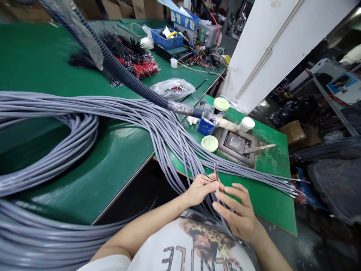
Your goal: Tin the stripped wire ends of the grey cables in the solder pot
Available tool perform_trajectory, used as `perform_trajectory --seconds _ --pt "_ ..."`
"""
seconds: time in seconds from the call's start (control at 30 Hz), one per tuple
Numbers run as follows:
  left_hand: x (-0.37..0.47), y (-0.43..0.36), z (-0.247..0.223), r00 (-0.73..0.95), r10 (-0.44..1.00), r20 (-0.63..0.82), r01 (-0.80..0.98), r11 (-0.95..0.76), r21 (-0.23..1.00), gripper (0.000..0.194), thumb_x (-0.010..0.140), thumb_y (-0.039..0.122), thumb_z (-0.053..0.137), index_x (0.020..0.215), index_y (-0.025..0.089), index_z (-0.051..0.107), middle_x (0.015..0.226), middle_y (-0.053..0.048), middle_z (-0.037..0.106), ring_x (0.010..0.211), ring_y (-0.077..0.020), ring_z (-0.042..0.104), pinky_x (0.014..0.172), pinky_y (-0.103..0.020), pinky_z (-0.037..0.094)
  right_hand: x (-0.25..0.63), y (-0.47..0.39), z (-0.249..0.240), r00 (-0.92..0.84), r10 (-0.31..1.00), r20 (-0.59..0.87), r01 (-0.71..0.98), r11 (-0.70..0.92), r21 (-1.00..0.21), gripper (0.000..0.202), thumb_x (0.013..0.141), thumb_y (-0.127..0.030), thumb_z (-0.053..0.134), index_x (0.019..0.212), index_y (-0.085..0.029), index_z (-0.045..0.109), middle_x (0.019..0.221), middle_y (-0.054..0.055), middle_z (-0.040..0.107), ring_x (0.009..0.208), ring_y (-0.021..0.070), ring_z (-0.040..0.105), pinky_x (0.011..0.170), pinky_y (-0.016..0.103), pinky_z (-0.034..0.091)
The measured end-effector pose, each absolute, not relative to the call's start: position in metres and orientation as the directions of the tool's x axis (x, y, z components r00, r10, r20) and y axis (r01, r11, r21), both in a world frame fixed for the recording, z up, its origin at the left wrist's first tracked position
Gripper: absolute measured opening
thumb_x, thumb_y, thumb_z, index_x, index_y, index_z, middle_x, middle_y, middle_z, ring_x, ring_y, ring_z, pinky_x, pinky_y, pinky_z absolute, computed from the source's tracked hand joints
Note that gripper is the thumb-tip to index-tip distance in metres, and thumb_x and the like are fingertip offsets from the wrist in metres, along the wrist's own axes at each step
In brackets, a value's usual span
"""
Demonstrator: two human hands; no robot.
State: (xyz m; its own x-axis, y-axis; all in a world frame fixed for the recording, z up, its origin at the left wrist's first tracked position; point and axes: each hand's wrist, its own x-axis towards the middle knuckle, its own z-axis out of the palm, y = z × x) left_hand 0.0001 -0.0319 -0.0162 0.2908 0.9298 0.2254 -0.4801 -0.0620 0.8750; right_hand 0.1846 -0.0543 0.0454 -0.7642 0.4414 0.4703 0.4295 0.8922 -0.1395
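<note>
A green counter [275,209] carries grey cables [180,145]; near its edge, the left hand [200,190] pinches one's wires [216,171], the right hand [241,214] spreading its fingers alongside. Strands look flimsy; better grip the sheath.

a glossy green worktop [34,60] is backed by cardboard boxes [146,9]. a white pillar [265,41] is seen beyond it, and dark grey floor [318,248] is exposed at the lower right.

Two blue bins [167,40], and two round pale-green lids [210,143] to match! One white tub [247,124], one small blue box [205,126], just the one ribbed hose [132,83], a single scraper [261,148], and grey cables [180,141] massed here, far too many to count!
</note>
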Motion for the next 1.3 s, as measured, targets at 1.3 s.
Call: perform_trajectory --seconds 1.3 --pt "0.041 -0.016 -0.007 0.555 0.806 0.206 -0.726 0.348 0.593 0.044 0.062 0.056 0.077 0.046 0.017 0.067 0.046 -0.004 0.048 0.061 -0.0162 0.046 0.061 -0.030 0.036 0.193 -0.075 0.041 -0.675 0.465 0.572 0.426 0.879 -0.212 0.028 0.086 -0.015 0.047 0.103 -0.023 0.067 0.110 0.000 0.070 0.116 0.0209 0.049 0.103 0.044 0.038"
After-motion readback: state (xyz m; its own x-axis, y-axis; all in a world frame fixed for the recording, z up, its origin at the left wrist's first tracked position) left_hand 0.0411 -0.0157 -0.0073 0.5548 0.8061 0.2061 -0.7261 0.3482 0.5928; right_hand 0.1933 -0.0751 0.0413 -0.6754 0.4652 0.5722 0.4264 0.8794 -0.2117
